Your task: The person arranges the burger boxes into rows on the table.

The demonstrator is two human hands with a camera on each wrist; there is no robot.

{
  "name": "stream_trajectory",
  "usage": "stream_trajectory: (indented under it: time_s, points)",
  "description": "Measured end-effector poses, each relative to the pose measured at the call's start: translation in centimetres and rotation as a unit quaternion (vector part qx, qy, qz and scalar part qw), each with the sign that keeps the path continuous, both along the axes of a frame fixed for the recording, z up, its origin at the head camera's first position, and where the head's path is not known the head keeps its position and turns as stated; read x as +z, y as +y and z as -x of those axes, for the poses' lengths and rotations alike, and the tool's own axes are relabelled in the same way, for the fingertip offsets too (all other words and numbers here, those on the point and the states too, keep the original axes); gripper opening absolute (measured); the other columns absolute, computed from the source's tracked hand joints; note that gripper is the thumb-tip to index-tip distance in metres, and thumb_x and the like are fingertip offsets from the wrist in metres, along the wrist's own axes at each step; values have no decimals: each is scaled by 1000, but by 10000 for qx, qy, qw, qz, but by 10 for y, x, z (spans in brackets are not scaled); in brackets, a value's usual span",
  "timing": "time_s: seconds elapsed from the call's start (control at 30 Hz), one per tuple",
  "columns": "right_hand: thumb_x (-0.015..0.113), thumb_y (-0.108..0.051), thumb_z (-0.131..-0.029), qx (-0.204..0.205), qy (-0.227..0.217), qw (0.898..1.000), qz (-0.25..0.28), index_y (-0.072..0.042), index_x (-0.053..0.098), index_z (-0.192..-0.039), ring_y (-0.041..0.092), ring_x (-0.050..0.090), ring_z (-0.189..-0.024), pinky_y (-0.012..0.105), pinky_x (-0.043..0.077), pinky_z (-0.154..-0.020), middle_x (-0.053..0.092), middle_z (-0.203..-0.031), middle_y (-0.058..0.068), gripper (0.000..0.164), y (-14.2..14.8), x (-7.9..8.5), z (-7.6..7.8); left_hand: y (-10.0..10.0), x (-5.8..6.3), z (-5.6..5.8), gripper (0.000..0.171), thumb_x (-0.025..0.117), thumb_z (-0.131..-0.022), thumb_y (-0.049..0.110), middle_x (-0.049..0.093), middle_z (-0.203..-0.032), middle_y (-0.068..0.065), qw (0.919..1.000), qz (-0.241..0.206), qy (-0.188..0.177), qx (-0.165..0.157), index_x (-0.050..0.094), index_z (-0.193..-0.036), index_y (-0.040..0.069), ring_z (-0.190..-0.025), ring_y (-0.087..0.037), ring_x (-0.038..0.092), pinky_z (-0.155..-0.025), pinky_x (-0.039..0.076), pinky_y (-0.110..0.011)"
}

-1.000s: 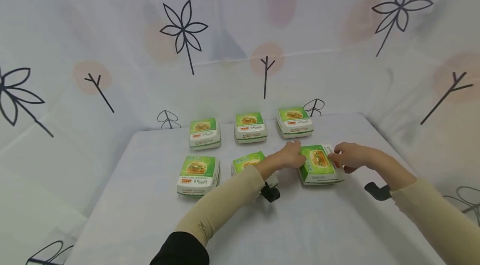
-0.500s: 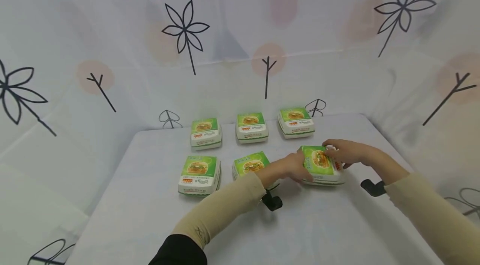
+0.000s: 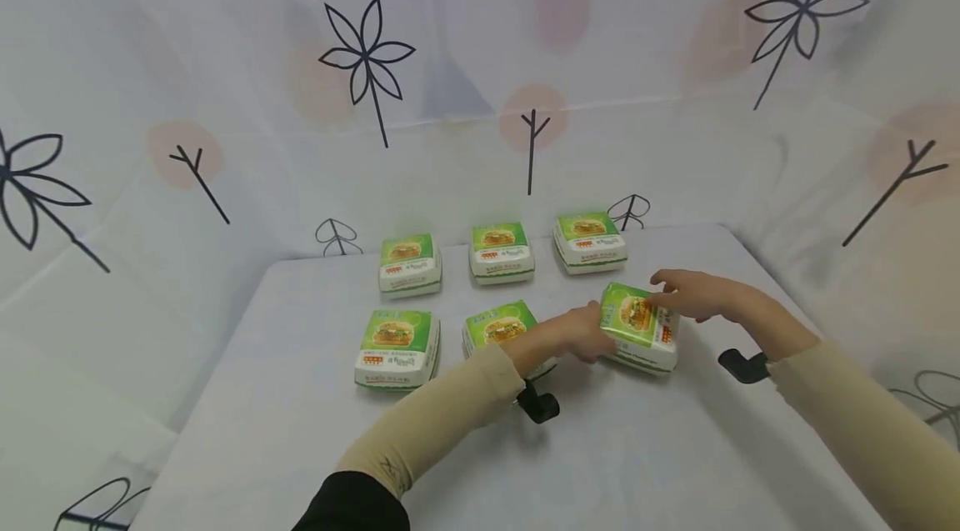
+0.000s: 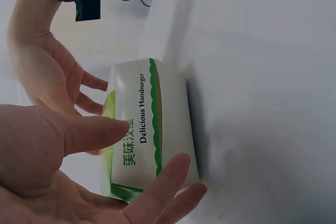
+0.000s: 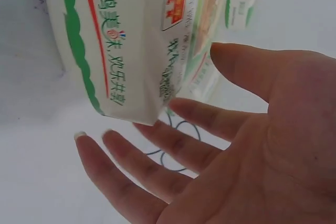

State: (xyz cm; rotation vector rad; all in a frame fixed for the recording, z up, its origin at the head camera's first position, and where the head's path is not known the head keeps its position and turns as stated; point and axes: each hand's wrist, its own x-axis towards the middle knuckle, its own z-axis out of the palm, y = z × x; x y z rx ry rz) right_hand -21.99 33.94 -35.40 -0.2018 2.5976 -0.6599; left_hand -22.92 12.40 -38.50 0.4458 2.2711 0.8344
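A green and white hamburger box (image 3: 637,329) sits at the front right of the table, turned at an angle to the others. My left hand (image 3: 585,334) holds its left corner. In the left wrist view the thumb (image 4: 100,132) lies across the box's "Delicious Hamburger" side, with the other fingers (image 4: 163,187) around the lower end. My right hand (image 3: 701,296) is at the box's upper right, its fingertips beside the top edge. The right wrist view has its fingers (image 5: 142,171) spread and nearly straight, next to the box's end (image 5: 126,51).
Matching boxes stand in a back row: left (image 3: 410,264), middle (image 3: 502,252) and right (image 3: 590,242). In the front row are another box (image 3: 396,349) and one (image 3: 498,324) partly covered by my left forearm. A patterned cloth (image 3: 450,164) hangs behind the white table (image 3: 300,448).
The front right box has turned clockwise and shifted slightly left. My right hand has moved up along its right side and loosened its hold; my left hand has slid lower on the left side.
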Motion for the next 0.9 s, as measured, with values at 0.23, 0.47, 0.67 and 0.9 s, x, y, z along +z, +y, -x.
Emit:
stream_trajectory:
  time_s: [0.23, 0.47, 0.67, 0.9]
  points:
    - [49, -38, -96, -100, -220, 9997, 74, 9, 42, -129, 37, 52, -107, 42, 54, -72, 48, -126, 28, 58, 2, -4, -7, 4, -1, 9, 53, 61, -90, 14, 52, -118, -9, 9998, -137, 102, 84, 36, -137, 4, -74, -14, 58, -67, 52, -28]
    - [49, -40, -96, -159, -109, 9998, 19, 11, 39, -132, 40, 52, -108, 43, 54, -72, 43, -129, 33, 63, 1, -1, -9, -1, 2, 9, 62, 60, -91, 17, 47, -127, -15, 9988, -313, -125, 346, 27, -142, 2, -77, -19, 61, -69, 53, -28]
    - [47, -43, -96, -206, -211, 9994, 166, 10, 36, -135, 37, 51, -109, 41, 54, -73, 41, -132, 31, 66, 0, -3, -4, -1, 0, 3, 56, 59, -92, 19, 51, -110, -12, 9977, -386, -383, 394, 31, -137, -2, -74, -19, 61, -67, 50, -27]
    - [47, -43, -96, -385, -445, 9969, 516, 9, 41, -129, 21, 58, -88, 36, 55, -69, 51, -114, 19, 62, 3, -10, -16, 4, -8, 19, 55, 48, -92, 1, 48, -113, -13, 9927, -857, -714, 465, 22, -141, -4, -83, -20, 57, -80, 53, -34]
